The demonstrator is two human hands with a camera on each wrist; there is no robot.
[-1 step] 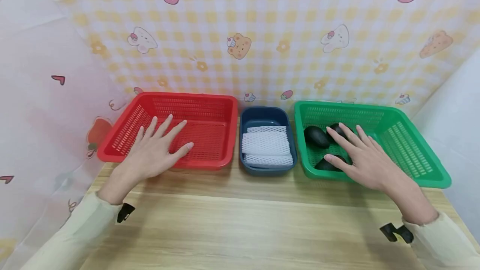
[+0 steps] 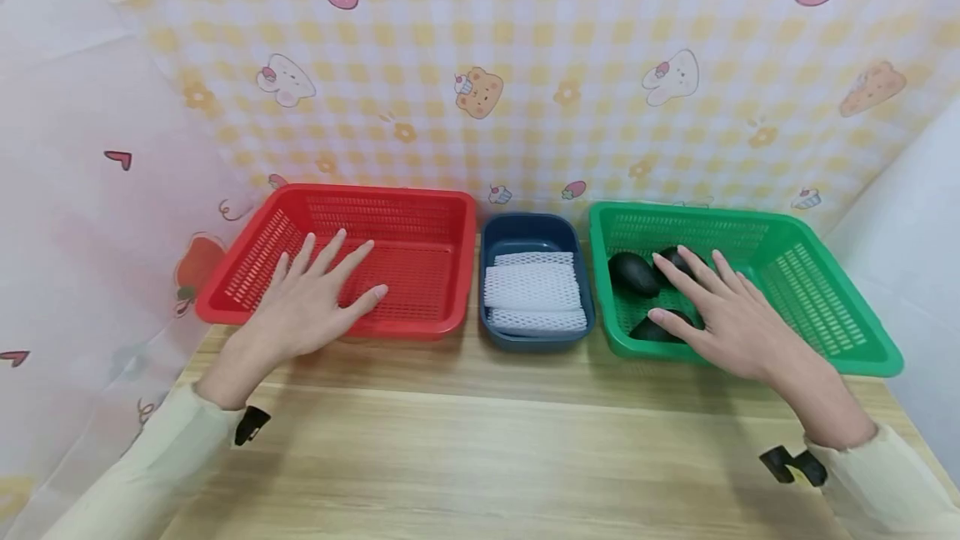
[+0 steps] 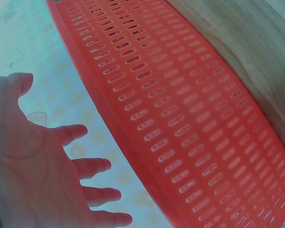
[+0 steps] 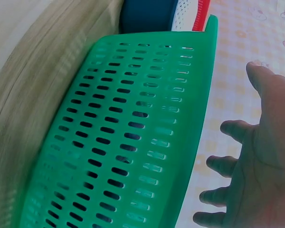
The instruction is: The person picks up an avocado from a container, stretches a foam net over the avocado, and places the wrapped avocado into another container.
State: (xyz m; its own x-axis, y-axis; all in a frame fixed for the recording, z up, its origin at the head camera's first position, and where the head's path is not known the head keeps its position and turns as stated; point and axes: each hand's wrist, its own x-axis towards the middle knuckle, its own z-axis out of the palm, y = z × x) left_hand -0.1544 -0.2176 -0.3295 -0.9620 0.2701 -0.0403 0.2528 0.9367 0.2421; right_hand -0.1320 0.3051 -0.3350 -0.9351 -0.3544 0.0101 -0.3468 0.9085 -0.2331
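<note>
My left hand (image 2: 307, 307) is held over the front left part of a red plastic basket (image 2: 423, 273), fingers spread and holding nothing. In the left wrist view the palm of that hand (image 3: 33, 171) is above the rim, apart from the slotted wall. On the other side, my right hand (image 2: 738, 327) hovers over a green basket (image 2: 821, 298), also spread and without anything in it. Three dark, smooth, egg-shaped fruits, like avocados (image 2: 633, 273), lie in the green basket's left part; the fingers and thumb partly cover two of them in the head view.
Between the baskets stands a small dark blue tub (image 2: 531, 227) with several white foam net sleeves (image 2: 534, 286) in it. All three containers are along the back of a wooden table (image 2: 480, 448), against a checked yellow cloth (image 2: 540, 40).
</note>
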